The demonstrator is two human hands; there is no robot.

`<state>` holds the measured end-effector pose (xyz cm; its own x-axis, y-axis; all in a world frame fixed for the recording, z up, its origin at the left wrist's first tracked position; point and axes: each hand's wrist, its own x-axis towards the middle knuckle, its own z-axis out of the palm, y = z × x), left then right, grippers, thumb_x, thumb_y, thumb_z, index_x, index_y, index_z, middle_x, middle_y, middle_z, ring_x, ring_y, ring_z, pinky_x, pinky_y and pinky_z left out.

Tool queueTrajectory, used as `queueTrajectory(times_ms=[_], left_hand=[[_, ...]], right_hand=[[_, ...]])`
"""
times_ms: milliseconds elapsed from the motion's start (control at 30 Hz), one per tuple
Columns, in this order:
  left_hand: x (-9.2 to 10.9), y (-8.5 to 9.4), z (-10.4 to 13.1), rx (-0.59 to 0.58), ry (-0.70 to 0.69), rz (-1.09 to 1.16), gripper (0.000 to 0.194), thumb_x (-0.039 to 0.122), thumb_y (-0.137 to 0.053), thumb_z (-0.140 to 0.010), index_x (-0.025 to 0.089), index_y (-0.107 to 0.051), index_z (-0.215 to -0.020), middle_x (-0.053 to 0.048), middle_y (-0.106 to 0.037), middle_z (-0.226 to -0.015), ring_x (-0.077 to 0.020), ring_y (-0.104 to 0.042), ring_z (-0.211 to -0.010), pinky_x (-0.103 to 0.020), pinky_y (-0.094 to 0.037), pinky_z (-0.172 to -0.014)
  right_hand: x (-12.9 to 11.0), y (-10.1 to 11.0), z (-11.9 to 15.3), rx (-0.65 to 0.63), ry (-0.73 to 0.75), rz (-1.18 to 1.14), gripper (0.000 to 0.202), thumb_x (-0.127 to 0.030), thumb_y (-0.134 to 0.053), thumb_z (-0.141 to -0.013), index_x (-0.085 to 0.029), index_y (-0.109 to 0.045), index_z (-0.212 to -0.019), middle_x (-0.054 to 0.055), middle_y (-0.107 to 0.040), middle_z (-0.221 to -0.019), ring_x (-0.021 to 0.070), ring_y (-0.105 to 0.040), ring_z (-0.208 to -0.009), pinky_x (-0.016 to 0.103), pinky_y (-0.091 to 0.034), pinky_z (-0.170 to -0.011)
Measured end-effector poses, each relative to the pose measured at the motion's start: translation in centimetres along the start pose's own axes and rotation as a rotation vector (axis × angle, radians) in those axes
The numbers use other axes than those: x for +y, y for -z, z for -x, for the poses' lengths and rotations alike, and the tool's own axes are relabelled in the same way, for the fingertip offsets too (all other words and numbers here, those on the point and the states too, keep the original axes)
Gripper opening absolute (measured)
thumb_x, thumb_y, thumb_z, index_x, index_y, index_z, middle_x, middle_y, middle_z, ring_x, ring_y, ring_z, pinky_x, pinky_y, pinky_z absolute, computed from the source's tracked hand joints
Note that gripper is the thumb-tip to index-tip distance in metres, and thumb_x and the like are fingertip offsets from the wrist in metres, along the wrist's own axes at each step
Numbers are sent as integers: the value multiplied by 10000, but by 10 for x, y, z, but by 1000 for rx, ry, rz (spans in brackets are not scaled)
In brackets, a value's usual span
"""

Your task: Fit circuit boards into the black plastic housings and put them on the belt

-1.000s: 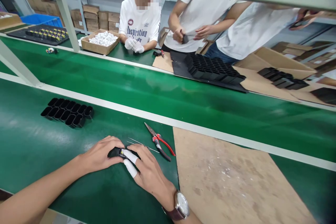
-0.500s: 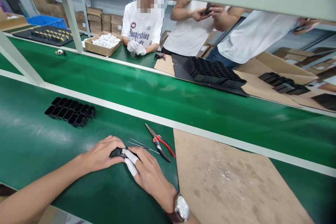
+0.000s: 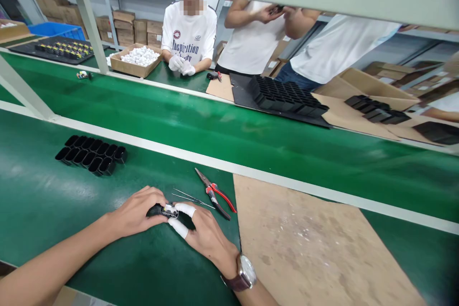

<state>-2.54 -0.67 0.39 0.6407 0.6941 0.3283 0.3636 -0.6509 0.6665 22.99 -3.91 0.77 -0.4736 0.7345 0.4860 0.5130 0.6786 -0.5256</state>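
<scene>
My left hand (image 3: 139, 211) is closed around a small black plastic housing (image 3: 155, 210), held on its side just over the green bench. At the housing's right end shows a circuit board (image 3: 169, 211) with white and yellow parts; how deep it sits inside I cannot tell. White finger cots cover the thumb and forefinger of my right hand (image 3: 204, 230), which pinch that end from above and below. Thin metal tweezers (image 3: 193, 198) lie just beyond my right hand, beside red-and-black long-nose pliers (image 3: 215, 194).
Several black housings (image 3: 91, 154) stand in rows at the left. A cardboard sheet (image 3: 308, 239) covers the bench at right. Beyond a white rail (image 3: 172, 152) runs a green belt (image 3: 179, 114). Across it are co-workers, a box (image 3: 136, 69) of white pieces and more black housings (image 3: 287, 98).
The right thumb and forefinger have spread apart around the housing's end, so more of the circuit board shows. The whole view has shifted slightly. The left hand keeps its hold.
</scene>
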Motion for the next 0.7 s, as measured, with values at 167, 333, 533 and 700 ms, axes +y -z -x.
queueTrajectory(times_ms=[167, 333, 533, 700], left_hand=[[-2, -1, 0, 2, -25, -6, 225, 348, -677, -1032, 242, -546, -1181, -67, -721, -1155, -236, -690, -1075, -380, -514, -913], [-4, -2, 1, 0, 1, -6, 238, 349, -703, -1014, 238, -562, -1170, -64, -718, -1143, -232, -687, -1058, -374, -535, -901], [-1, -2, 0, -12, 16, 8, 227, 342, -692, -1019, 243, -561, -1175, -60, -712, -1142, -236, -683, -1065, -384, -533, -918], [5, -2, -1, -16, 89, -34, 262, 311, -692, -992, 240, -570, -1213, -60, -677, -1103, -241, -655, -1002, -380, -530, -871]], right_hand=[[2, 2, -1, 11, 25, 15, 316, -259, -657, -1034, -199, -560, -1329, 112, -768, -1176, 249, -773, -1021, 400, -651, -863], [5, 7, -5, -32, 139, 104, 275, -259, -686, -1020, -191, -610, -1275, 110, -761, -1160, 244, -757, -1024, 405, -632, -875], [5, 10, -8, -69, 121, 17, 196, -272, -661, -1039, -214, -631, -1223, 84, -743, -1153, 224, -727, -1005, 396, -614, -860], [11, 15, -9, 40, -28, 102, 306, -231, -620, -1051, -188, -569, -1350, 122, -697, -1224, 262, -674, -1100, 458, -586, -940]])
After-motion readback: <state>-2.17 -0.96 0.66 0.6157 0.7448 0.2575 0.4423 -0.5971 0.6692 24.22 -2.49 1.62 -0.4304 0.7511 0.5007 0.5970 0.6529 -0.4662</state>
